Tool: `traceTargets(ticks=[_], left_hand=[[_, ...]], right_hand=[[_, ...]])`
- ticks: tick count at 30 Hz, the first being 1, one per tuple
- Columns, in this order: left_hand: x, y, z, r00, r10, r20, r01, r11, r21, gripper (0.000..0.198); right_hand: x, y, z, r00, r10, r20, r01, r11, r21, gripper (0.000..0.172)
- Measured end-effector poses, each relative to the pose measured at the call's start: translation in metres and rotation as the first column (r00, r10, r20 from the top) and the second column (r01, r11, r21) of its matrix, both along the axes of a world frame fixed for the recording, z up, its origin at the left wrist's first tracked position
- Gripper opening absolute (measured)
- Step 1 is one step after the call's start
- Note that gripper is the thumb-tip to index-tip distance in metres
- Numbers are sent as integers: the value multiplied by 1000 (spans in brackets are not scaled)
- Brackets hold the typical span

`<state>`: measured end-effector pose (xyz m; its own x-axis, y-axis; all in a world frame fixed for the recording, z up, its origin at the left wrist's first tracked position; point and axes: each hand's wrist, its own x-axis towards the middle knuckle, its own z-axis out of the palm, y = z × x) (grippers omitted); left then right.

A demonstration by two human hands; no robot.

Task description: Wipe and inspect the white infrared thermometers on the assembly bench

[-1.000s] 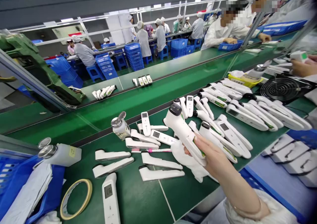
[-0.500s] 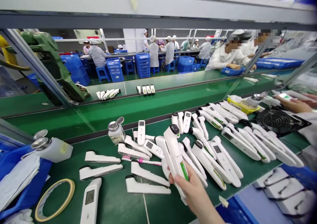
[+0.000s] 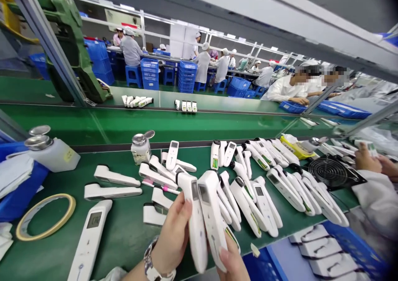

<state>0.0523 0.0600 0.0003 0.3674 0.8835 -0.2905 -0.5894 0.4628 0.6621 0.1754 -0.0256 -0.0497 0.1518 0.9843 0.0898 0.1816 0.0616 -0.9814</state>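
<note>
At the lower middle, my left hand (image 3: 175,231) has its fingers closed on a white handheld thermometer (image 3: 195,227), whose small screen faces up. Right beside it, a second white thermometer (image 3: 212,214) is held by its lower end in my right hand (image 3: 231,258). The two devices are side by side, tilted upright above the green bench (image 3: 124,235). A metal-band watch (image 3: 152,262) is on my left wrist. Many similar white thermometers lie on the bench to the right, some with green showing in the handle. One with a lit screen (image 3: 90,235) lies at the lower left.
A tape roll (image 3: 70,208), white pump bottle (image 3: 62,154) and blue bin (image 3: 29,187) are at left. Another pump bottle (image 3: 141,148) stands behind. At right are a black fan (image 3: 328,171), a yellow tray (image 3: 297,148), a co-worker's hands and a blue crate (image 3: 357,243) below.
My left hand has come into view holding a thermometer. My right hand has moved lower, and the devices now show their screens. The view has tilted and shifted.
</note>
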Motion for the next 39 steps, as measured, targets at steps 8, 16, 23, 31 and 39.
traceTargets(ticks=[8,16,23,31,39], left_hand=[[-10,4,-2,955,28,295,49,967,-251,49],[-16,2,-9,967,35,252,0,991,-135,53],[-19,-1,-2,957,-83,278,113,989,-96,46],[-24,8,7,956,-8,293,54,987,-149,48],[-21,8,4,961,-43,272,104,971,-217,45]], right_hand=[[-20,13,13,966,-27,256,44,997,-64,41],[-30,8,20,900,67,431,-46,997,-59,49],[-20,26,41,850,104,516,-167,983,76,45],[35,60,13,555,-48,830,-95,988,121,39],[37,63,61,892,-134,432,28,970,243,12]])
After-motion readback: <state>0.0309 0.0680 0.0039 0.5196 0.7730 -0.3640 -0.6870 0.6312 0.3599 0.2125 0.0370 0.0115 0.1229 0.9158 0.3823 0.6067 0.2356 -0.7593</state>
